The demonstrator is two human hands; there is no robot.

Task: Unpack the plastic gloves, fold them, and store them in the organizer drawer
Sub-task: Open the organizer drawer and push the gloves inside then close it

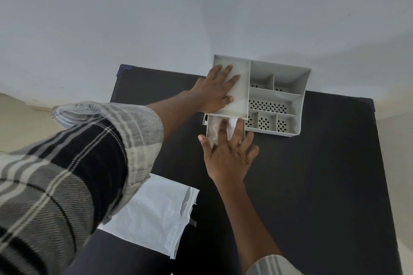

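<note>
A grey organizer (298,87) with several compartments stands at the far side of the black table (312,185). My left hand (214,89) lies flat with straight fingers on the organizer's closed left top. Below it the small drawer (206,128) is pulled out toward me. Folded clear plastic gloves (214,128) lie inside the drawer. My right hand (230,152) presses on them with spread, straight fingers and covers much of the drawer. A white plastic package (156,212) lies flat near me, partly under my left sleeve.
The table's far edge meets a pale wall just behind the organizer. A pale floor shows to the left and right of the table. My plaid left sleeve (67,174) fills the lower left of the view.
</note>
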